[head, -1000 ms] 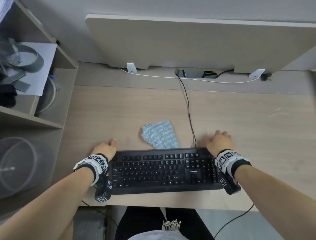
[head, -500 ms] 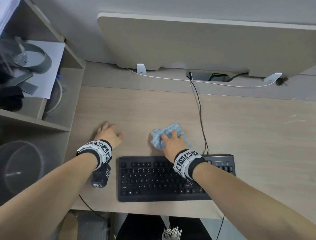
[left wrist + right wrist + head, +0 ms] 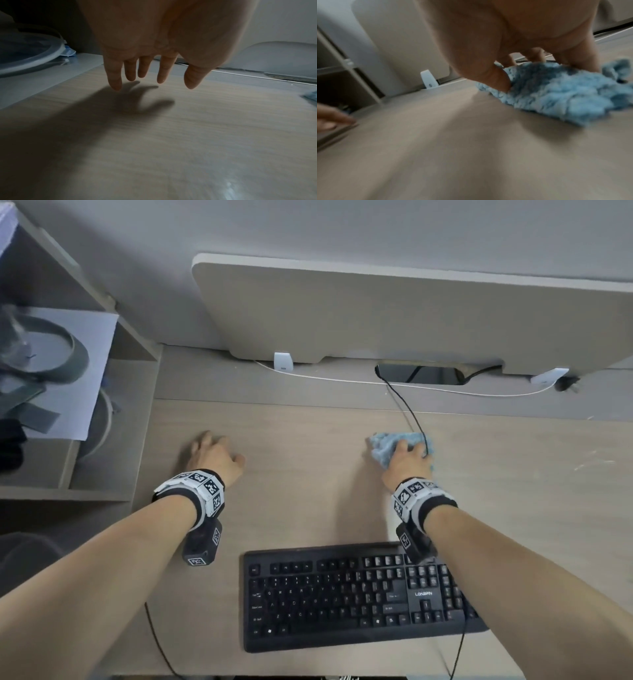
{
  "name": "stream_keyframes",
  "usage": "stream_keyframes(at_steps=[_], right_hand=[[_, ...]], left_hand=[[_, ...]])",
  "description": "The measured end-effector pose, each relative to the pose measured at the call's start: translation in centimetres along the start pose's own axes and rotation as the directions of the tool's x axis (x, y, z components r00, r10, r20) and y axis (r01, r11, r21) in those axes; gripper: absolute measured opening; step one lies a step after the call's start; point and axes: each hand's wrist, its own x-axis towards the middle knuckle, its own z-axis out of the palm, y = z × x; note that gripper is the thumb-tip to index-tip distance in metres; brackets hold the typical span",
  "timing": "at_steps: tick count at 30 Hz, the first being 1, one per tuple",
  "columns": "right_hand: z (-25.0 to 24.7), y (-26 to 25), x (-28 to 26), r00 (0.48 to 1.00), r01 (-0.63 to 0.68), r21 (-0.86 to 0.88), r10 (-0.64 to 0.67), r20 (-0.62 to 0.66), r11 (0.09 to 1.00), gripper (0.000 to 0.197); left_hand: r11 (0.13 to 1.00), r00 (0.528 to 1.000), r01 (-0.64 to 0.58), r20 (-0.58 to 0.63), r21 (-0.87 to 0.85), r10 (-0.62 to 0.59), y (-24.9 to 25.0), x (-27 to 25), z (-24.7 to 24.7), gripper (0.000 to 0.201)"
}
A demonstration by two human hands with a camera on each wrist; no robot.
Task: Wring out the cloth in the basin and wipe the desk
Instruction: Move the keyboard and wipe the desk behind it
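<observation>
Your right hand (image 3: 407,465) grips the fluffy, crumpled blue cloth (image 3: 381,448) toward the rear edge of the wood-grain desk (image 3: 308,440), fingertips buried; your left hand (image 3: 212,455) hovers, fingers spread.

Forearms bare. Behind left hand (image 3: 214,457) and right hand (image 3: 409,462), black wristbands (image 3: 197,491) faced with white plates carrying black square codes. Beneath each, small black camera (image 3: 202,546), coded sticker, thin black cable (image 3: 154,631).
</observation>
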Motion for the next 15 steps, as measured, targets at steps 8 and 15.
stream_keyframes(at_steps=[8, 15], right_hand=[[-1.7, -4.9, 2.6, 0.943, 0.331, -0.03, -0.331, 0.021, 0.943, 0.086], [-5.0, -3.6, 7.6, 0.997, 0.076, -0.022, -0.076, 0.013, 0.997, 0.083]], left_hand=[[0.997, 0.992, 0.059, -0.105, -0.051, -0.065, 0.4, 2.8, -0.5, 0.062], [0.992, 0.992, 0.108, -0.051, -0.062, -0.111, -0.1, 5.0, -1.0, 0.063]])
